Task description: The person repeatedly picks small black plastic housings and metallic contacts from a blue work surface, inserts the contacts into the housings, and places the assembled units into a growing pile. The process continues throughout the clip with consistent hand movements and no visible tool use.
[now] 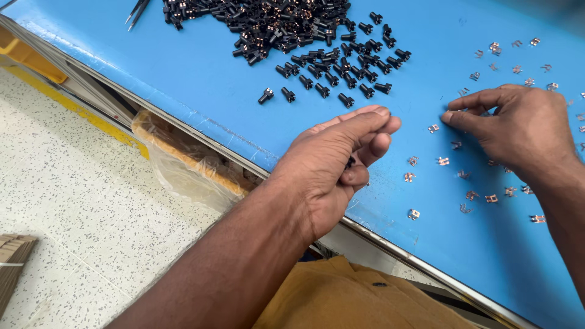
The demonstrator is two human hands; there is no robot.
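**Blue bench, black plugs, copper clips**

Blue matte table top (201,103), smooth, edged with a bright metal strip along the near rim. Speckled pale floor at 9 o'clock, clear plastic bag (183,167) hanging under the rim.

Left hand (332,167) raised over the table edge, fingers curled tight, thumb pressed in. Small black plastic part (350,162) pinched between thumb and fingers; mostly hidden, long axis not readable. Grip narrow, closed on that part.

Right hand (524,128) at 3 o'clock of the left, palm down, flat on the blue surface. Index and thumb drawn to a point facing 9 o'clock, tips nearly meeting at one small copper-coloured clip (433,128). Cannot tell whether a clip sits between the tips or lies just off them.

Key relation: that clip lies just beyond the right fingertips, at 9 o'clock of them, and at 2 o'clock of the left hand. Right hand clearly nearer. Clip too small to read any long axis.

More scattered clips (487,198), thin bent metal, shiny, spread at 3 to 5 o'clock. Heap of black plugs (286,27) at 12 o'clock, stubby cylinders with a wider head, dull finish; loose ones trailing toward the hands. Metal tweezers (137,11) at 11 o'clock, well apart. Mustard fabric (353,298) at 6 o'clock.
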